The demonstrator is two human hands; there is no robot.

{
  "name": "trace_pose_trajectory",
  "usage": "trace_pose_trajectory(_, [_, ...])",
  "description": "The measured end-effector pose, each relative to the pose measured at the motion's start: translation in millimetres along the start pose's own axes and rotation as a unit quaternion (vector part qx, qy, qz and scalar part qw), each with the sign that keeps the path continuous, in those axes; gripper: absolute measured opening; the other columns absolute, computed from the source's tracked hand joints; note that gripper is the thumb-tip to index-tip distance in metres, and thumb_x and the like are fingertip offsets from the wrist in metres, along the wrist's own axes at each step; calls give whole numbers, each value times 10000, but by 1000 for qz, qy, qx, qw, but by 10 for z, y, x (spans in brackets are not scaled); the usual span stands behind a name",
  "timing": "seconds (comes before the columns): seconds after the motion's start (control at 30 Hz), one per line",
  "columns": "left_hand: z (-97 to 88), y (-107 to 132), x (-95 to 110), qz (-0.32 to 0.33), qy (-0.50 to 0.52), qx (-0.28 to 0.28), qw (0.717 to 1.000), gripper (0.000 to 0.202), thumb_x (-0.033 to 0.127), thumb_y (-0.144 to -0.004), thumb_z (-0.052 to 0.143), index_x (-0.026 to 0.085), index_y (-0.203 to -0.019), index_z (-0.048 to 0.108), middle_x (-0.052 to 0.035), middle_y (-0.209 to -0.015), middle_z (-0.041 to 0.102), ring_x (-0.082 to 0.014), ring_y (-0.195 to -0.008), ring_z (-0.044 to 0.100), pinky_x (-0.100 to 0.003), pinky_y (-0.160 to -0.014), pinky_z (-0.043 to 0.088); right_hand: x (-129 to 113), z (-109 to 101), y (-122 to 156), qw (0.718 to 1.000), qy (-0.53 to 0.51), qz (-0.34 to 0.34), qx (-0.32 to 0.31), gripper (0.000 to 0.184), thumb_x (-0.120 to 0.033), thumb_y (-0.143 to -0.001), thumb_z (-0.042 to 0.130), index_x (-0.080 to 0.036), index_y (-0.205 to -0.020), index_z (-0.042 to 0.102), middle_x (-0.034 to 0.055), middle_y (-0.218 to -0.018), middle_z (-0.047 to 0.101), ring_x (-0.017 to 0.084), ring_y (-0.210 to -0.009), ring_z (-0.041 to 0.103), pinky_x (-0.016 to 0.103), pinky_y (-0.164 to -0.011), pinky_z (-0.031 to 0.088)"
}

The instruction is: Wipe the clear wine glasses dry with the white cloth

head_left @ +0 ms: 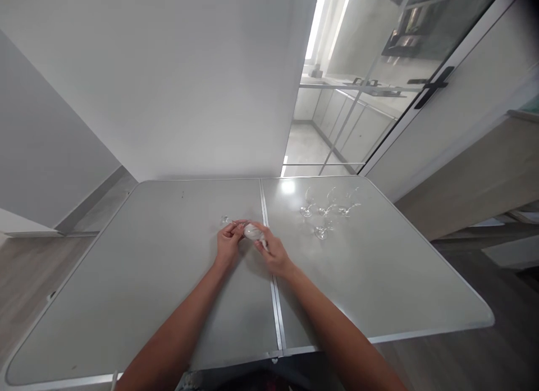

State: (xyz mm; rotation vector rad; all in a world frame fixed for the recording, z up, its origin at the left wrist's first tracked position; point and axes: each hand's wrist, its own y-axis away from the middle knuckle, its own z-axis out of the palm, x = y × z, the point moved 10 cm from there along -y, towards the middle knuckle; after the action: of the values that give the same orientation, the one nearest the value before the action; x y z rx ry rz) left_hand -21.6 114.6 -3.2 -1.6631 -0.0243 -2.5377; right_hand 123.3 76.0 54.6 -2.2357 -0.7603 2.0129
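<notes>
Above the middle of the folding table, my left hand pinches a small stemmed glass by its stem. The clear foot of that stemmed glass points up and left past my fingers. My right hand is closed around the bowl end with a white cloth or tissue, which bunches at the glass and trails below my fingers. How far the cloth goes into the bowl cannot be made out. Both hands are close together, beside the table's centre seam.
Several clear stemmed glasses stand in a group on the right half of the table. A white wall rises behind the table's far edge. To the right is a glass-paned door with a black handle.
</notes>
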Motion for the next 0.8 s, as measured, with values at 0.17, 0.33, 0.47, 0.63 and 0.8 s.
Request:
trace_pose_trajectory(0.17, [206, 48, 91, -7, 64, -74, 995, 376, 405, -762, 827, 199, -1069, 757, -147, -1273, 693, -264, -1107, 677, -341, -893, 542, 300, -26, 30, 902, -389, 179, 52, 528, -421, -930, 606, -282, -1421, 470, 81, -1256, 661, 258, -1101, 655, 475, -973, 528])
trace_pose_trajectory(0.33, [68, 19, 42, 0, 33, -20, 999, 359, 423, -732, 846, 167, -973, 773, -142, -1141, 742, -230, -962, 708, -306, -812, 549, 235, -75, 33, 955, -254, 152, 31, 571, -399, -934, 609, -287, -1462, 424, 65, -1131, 689, 240, -986, 666, 432, -910, 545])
trace_pose_trajectory(0.47, [-66, -6, -65, -16, 10, 37, 999, 380, 458, -717, 842, 149, -929, 777, -109, -980, 767, -196, -839, 705, -291, -754, 554, -38, 29, 24, 996, 81, -22, -42, 588, -232, -939, 541, -297, -1506, 399, 80, -1274, 650, 263, -1180, 599, 465, -1066, 446])
trace_pose_trajectory(0.63, [-6, 10, -55, -26, 22, 24, 999, 399, 481, -750, 811, 156, -979, 772, -116, -1048, 758, -206, -902, 702, -306, -785, 560, -139, 185, 67, 956, 250, -129, -87, 691, -68, -863, 482, -291, -1515, 419, 81, -1187, 695, 257, -1206, 588, 565, -1225, 178])
trace_pose_trajectory(0.8, [83, 35, 21, -18, 49, -20, 998, 393, 454, -731, 840, 161, -981, 763, -142, -1217, 712, -208, -952, 699, -295, -814, 544, -12, -111, 14, 999, -14, 31, 28, 431, -367, -971, 531, -290, -1395, 544, 67, -1224, 681, 249, -1075, 638, 427, -1002, 479])
